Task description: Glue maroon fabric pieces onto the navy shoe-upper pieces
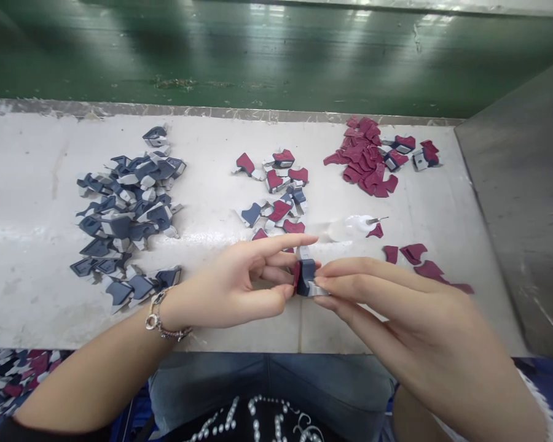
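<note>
In front of me, between both hands, is a small navy-and-white moulded plastic part with a maroon piece along its left side. My left hand is closed at that left side, thumb and fingers against the maroon face, its index finger stretched over the top. Thumb and fingertips of my right hand pinch the white end on the right. Just beyond the hands lies a translucent squeeze bottle with a thin metal nozzle. A cluster of similar parts, most with maroon faces, sits behind my left hand.
A big pile of navy-and-white parts covers the table's left side. Maroon pieces are heaped at the back right, and several loose ones lie nearer. A green wall closes the back, a metal panel the right. More parts are below left.
</note>
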The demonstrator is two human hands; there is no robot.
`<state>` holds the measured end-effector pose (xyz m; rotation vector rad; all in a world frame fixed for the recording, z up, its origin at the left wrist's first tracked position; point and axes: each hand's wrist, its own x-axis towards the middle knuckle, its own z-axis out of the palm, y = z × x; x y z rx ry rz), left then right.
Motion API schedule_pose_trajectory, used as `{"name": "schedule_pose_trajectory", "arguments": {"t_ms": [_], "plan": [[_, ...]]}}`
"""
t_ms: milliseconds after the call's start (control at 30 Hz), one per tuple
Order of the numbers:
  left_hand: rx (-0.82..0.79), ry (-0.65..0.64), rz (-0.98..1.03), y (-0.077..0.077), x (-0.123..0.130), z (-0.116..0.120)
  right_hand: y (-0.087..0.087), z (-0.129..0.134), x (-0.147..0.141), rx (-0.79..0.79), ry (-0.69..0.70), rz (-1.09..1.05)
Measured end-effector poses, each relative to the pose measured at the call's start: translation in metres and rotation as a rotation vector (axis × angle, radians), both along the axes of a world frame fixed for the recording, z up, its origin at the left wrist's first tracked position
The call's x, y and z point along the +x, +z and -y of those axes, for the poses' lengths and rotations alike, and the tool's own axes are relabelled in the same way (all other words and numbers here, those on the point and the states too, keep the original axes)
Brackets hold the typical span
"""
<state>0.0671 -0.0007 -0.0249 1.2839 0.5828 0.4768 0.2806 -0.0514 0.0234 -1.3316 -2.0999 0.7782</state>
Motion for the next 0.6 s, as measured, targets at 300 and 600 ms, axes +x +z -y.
{"name": "schedule_pose_trajectory", "arguments": {"t_ms": [300, 600], "plan": [[-0.136, -0.048, 0.067, 0.001, -0.002, -0.007, 0.001, -0.005, 0.012, -0.071, -0.093, -0.072], [-0.217, 0.120, 0.078, 0.017, -0.018, 0.000, 0.003, 0.009, 0.033, -0.155, -0.177, -0.355]]}}
